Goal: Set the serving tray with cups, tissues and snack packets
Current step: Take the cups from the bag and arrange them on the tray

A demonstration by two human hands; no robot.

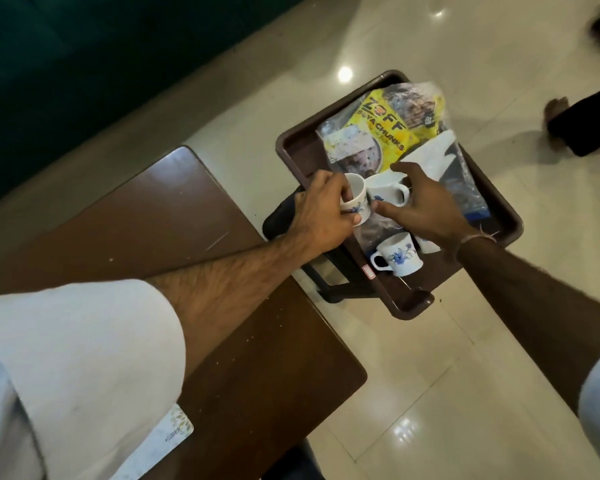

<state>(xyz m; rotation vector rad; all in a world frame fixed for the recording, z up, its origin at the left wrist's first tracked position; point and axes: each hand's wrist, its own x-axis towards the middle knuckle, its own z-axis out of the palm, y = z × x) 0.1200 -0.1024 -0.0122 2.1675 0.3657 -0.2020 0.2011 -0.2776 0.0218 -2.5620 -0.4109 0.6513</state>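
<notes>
A dark brown serving tray (293, 147) rests on a black stool. On it lie a yellow snack packet (392, 124) inside clear plastic and white tissues (430, 155). My left hand (321, 209) grips a white cup with blue flowers (355, 197) at the tray's near left edge. My right hand (426, 206) spreads over a second white cup (387, 192), thumb and fingers on either side of it. A third flowered cup (397, 254) stands on the tray near the front, under my right wrist. Another white object (428, 244) is mostly hidden by that wrist.
A brown wooden table (174, 216) is at the left with a white card (156, 445) on its near end. The black stool (329, 275) stands on a shiny cream tiled floor. Another person's bare foot (556, 110) is at the right; a dark green sofa (84, 64) behind.
</notes>
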